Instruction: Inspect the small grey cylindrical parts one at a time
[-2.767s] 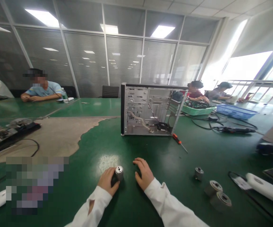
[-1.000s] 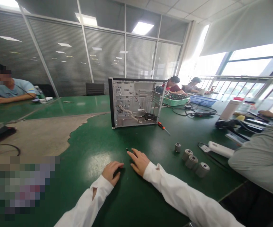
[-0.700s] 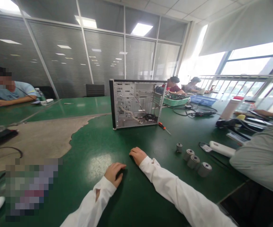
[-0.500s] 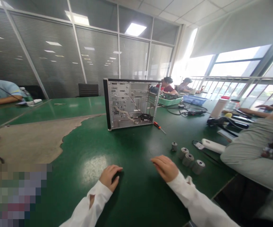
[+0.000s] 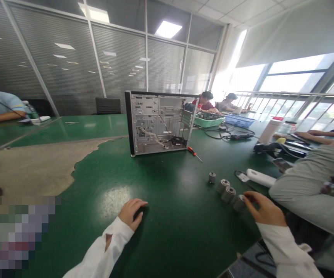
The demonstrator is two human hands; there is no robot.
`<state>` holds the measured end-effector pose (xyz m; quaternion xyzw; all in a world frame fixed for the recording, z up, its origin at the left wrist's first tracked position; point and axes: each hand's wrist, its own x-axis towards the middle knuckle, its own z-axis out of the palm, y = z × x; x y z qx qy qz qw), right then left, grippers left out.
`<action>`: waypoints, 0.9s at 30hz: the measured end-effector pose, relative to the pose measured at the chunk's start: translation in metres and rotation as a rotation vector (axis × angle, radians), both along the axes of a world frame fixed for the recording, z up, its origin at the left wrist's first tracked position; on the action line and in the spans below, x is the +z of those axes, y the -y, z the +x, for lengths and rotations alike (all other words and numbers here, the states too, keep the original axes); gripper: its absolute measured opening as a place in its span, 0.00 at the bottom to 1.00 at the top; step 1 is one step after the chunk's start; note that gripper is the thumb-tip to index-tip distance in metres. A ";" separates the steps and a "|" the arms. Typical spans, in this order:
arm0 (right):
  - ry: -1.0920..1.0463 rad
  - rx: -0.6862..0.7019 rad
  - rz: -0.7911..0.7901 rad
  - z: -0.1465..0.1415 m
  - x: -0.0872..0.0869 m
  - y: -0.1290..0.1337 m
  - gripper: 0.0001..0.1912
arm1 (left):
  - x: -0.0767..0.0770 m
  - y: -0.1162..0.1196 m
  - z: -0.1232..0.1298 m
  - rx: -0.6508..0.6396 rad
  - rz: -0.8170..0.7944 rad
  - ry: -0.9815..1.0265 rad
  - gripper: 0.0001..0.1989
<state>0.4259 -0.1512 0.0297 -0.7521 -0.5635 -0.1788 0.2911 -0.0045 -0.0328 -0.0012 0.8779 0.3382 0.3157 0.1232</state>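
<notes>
My right hand [image 5: 267, 208] is at the nearest of several grey metal cylinders [image 5: 238, 204] in the head view. Its fingertips overlap the top right side of this cylinder, with the fingers stretched out and no firm grip showing. Three more metal cylinders [image 5: 228, 195] stand in a slanting row beyond it, the farthest one [image 5: 211, 177] smaller. My left hand [image 5: 131, 213] rests on the green tabletop [image 5: 167, 231], thumb and fingers apart, holding nothing. Farther off stands an open computer case [image 5: 161, 123] with loose cables inside. An orange-handled screwdriver [image 5: 194, 153] lies by its lower right corner.
A white elongated device [image 5: 261, 178] and a co-worker's grey sleeve [image 5: 306, 189] are to the right. Green [image 5: 209, 122] and blue baskets [image 5: 240, 120] stand behind the case, near a cabled tool [image 5: 242, 137]. The green covering has a torn edge at left.
My right hand has moved right, from the bare tabletop to the nearest metal cylinder. My left hand has stayed nearly in place. The view has shifted slightly.
</notes>
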 end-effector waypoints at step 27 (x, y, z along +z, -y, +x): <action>-0.015 0.022 0.046 -0.004 0.005 0.008 0.14 | 0.000 -0.002 0.001 -0.013 0.024 0.018 0.14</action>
